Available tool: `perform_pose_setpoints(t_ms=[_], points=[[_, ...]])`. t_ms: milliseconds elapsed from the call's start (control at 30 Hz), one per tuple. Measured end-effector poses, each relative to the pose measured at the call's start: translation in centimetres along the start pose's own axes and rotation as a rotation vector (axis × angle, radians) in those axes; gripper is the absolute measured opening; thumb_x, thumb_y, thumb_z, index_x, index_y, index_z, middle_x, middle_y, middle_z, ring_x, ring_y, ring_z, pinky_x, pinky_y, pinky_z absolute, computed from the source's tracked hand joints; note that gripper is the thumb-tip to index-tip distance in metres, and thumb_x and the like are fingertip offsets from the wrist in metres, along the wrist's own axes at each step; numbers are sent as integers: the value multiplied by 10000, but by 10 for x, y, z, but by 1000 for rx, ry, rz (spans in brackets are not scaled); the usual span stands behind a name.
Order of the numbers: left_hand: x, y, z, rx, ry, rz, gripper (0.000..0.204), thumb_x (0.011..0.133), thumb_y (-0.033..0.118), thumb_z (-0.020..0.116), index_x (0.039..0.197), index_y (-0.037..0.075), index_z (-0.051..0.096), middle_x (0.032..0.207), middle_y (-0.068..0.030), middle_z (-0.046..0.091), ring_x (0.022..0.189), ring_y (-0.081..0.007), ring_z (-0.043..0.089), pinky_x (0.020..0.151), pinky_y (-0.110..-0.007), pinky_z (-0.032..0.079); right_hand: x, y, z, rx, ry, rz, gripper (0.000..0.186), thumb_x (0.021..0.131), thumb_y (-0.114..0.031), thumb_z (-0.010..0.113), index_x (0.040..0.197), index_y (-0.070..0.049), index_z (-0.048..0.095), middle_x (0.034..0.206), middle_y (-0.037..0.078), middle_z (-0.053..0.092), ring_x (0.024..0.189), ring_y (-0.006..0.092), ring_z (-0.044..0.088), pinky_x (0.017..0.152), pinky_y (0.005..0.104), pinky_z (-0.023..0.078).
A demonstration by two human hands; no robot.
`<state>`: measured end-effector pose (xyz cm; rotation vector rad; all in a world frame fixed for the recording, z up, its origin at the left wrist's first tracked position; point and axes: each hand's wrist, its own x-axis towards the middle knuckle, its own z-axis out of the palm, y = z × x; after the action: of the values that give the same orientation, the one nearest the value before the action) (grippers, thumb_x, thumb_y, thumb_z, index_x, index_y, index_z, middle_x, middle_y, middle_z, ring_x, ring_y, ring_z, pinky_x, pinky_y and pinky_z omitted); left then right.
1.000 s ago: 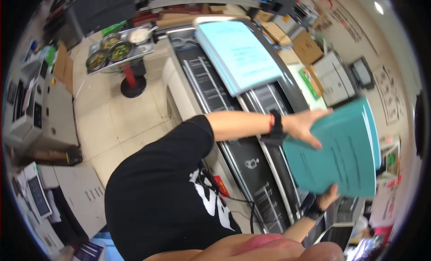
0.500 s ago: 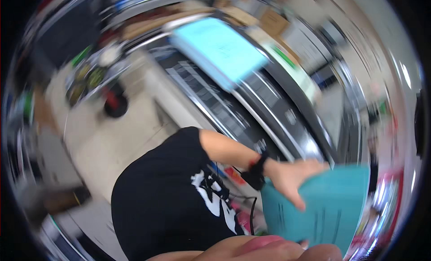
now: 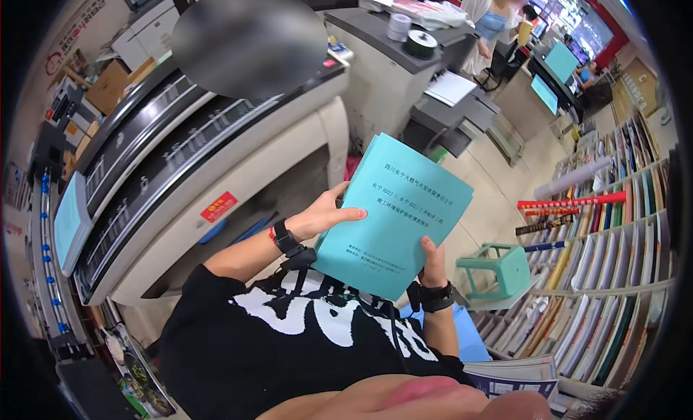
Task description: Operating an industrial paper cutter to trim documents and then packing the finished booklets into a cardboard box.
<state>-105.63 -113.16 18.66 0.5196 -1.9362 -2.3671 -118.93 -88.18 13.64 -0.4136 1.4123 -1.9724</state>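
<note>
In front of my chest I hold a turquoise-covered booklet [image 3: 393,225], printed with dark lines of text on its cover. More than one turquoise layer shows at its top edge, so it may be a small stack. My left hand [image 3: 328,216] grips the left edge, thumb lying on the cover. My right hand [image 3: 433,265] grips the lower right edge, thumb on the front and the other fingers hidden behind. Another pile of turquoise booklets [image 3: 72,225] rests on the far left end of the large wide-format printer [image 3: 238,156].
A grey cabinet [image 3: 393,73] beyond holds tape rolls and papers. To the right, a green plastic stool [image 3: 498,268] stands before shelves [image 3: 613,290] packed with rolls and sheets. A person [image 3: 491,23] is in the back. A blurred oval hides part of the printer top.
My view has swung to the right, away from the pile on the printer. The turquoise booklet, earlier at the lower right under my left hand, is now at mid-chest between both hands.
</note>
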Motion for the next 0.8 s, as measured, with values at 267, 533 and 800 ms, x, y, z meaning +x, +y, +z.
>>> perform_pose_setpoints(t_ms=[267,533,800], points=[[180,-35,82,-106,-290,-152,744,859,331,708,1411,-33,366,1349,-153,518,1194,-221,534,1016,-351,421,54,-23,-142,34,180,103,663,861,-405,667,1329,18,463,1263,113,559,1122,209,550,944,354,449],[325,-21,175,-57,-419,-249,853,815,347,742,1420,-74,312,1322,-204,520,1169,-238,558,977,-346,458,93,-96,-249,33,343,75,663,859,-370,673,1344,20,444,1269,118,560,1136,215,548,956,363,451],[478,-5,278,-24,-368,-251,888,799,355,750,1412,-100,296,1297,-235,518,1146,-252,567,943,-343,476,182,-151,-404,69,335,68,655,849,-353,685,1333,21,452,1259,115,561,1124,217,555,953,366,452]])
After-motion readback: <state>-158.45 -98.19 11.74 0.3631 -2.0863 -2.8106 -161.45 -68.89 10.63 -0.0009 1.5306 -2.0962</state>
